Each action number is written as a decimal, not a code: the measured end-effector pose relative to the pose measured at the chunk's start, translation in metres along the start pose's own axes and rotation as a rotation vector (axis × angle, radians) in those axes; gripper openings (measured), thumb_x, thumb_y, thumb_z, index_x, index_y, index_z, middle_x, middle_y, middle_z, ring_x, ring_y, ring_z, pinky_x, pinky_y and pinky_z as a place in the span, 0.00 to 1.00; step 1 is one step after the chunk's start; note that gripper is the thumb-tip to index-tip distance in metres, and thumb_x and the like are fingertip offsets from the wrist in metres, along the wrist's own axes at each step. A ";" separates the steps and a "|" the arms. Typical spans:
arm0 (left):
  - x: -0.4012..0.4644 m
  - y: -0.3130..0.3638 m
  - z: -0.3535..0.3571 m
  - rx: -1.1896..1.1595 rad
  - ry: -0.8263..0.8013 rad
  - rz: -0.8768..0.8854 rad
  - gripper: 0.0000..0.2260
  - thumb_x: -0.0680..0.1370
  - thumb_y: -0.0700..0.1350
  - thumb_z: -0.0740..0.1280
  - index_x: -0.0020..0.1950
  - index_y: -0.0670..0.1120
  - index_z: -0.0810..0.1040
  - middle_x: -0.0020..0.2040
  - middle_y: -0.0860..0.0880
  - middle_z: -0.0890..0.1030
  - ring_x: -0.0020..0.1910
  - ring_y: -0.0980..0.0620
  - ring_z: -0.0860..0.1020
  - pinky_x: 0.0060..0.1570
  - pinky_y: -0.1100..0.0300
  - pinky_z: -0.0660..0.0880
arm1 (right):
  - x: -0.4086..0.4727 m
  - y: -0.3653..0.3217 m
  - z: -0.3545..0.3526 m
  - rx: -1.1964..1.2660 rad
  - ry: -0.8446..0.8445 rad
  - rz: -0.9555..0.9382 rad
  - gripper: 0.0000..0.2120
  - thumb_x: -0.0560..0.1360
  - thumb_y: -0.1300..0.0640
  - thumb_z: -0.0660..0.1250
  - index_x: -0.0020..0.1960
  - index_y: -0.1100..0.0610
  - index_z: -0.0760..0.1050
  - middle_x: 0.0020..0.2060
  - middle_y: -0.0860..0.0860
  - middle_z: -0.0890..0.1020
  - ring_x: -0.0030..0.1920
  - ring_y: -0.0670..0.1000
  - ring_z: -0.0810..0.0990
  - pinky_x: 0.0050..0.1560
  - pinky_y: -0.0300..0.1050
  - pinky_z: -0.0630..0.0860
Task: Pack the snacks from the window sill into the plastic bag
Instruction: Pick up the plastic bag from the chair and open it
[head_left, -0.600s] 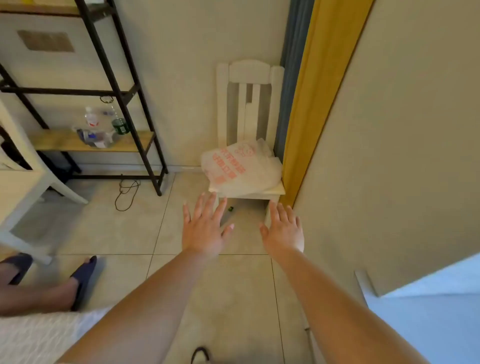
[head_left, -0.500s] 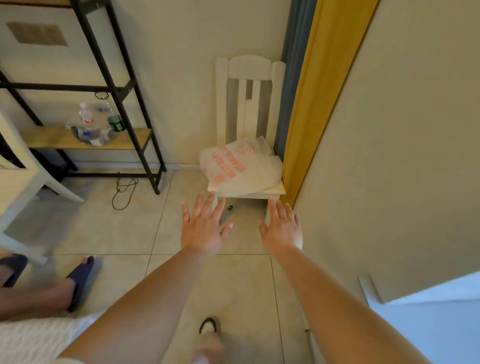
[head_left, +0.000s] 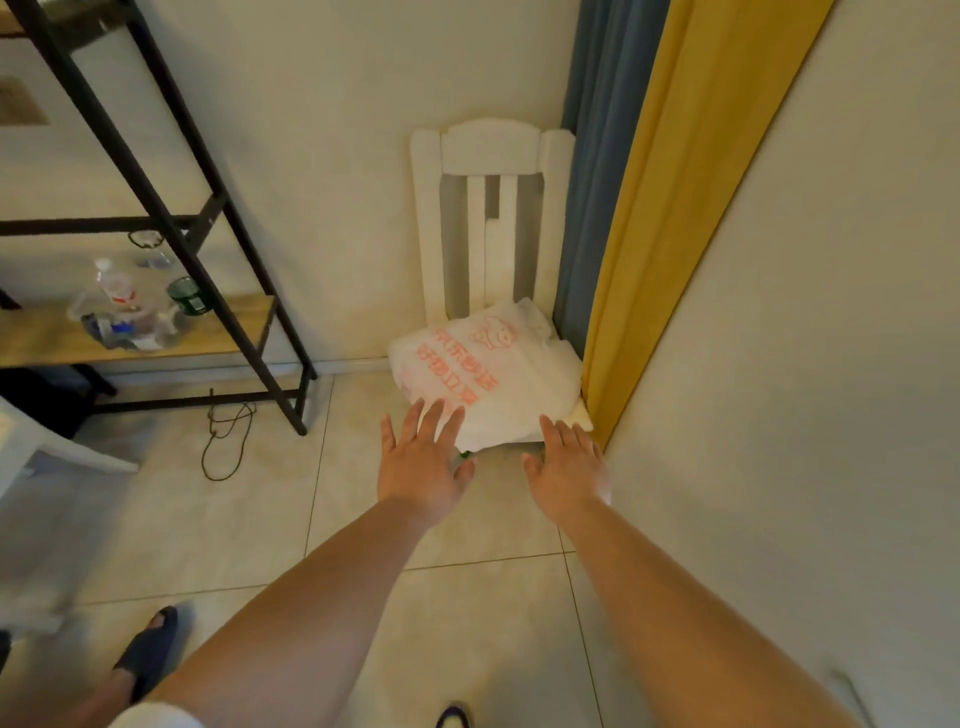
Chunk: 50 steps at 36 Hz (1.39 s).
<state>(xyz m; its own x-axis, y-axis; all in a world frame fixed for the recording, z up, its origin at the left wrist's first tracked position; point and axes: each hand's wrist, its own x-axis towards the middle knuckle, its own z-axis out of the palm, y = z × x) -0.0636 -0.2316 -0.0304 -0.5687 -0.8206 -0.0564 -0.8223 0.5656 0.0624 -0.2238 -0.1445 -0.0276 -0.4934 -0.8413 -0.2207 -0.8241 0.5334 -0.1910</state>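
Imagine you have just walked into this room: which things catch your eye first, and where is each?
First, two bare hands, the left hand and right hand, spread open and reaching toward a white plastic bag with orange print, which lies on the seat of a white chair against the wall. A yellow curtain hangs just right of it. At far left, bottles sit on a black-framed shelf.

The plastic bag (head_left: 488, 374) at mid-frame was white with orange-red printed characters and a small cartoon figure. The chair (head_left: 491, 208) under it was white. To its right hung a blue curtain (head_left: 597, 182) beside a mustard-yellow one (head_left: 691, 182). The shelf frame (head_left: 171, 223) at left was black, the floor tiles (head_left: 208, 519) pale cream, the slipper (head_left: 148, 649) dark navy.
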 end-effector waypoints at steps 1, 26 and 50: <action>0.010 -0.002 0.002 0.005 -0.008 0.001 0.30 0.78 0.63 0.49 0.77 0.56 0.45 0.78 0.52 0.48 0.76 0.49 0.42 0.70 0.43 0.35 | 0.008 -0.001 0.000 0.002 -0.008 0.001 0.28 0.81 0.45 0.49 0.77 0.51 0.45 0.76 0.51 0.54 0.76 0.54 0.50 0.75 0.50 0.51; 0.264 0.034 0.022 0.013 -0.114 -0.089 0.28 0.79 0.64 0.44 0.77 0.57 0.45 0.78 0.52 0.49 0.77 0.47 0.44 0.68 0.43 0.32 | 0.271 0.042 -0.041 0.061 -0.122 -0.004 0.27 0.80 0.44 0.54 0.75 0.53 0.53 0.74 0.52 0.61 0.73 0.55 0.59 0.70 0.49 0.60; 0.518 -0.022 0.076 -0.011 -0.326 0.038 0.28 0.80 0.60 0.48 0.77 0.54 0.46 0.78 0.50 0.52 0.77 0.47 0.45 0.71 0.43 0.37 | 0.507 0.021 -0.009 0.178 -0.319 0.185 0.24 0.79 0.48 0.55 0.73 0.55 0.59 0.69 0.56 0.68 0.66 0.58 0.67 0.62 0.50 0.67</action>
<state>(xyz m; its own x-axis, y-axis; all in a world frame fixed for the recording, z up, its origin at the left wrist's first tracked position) -0.3414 -0.6629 -0.1364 -0.5770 -0.7283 -0.3696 -0.8009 0.5932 0.0816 -0.4938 -0.5606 -0.1346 -0.4949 -0.6752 -0.5470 -0.6543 0.7038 -0.2768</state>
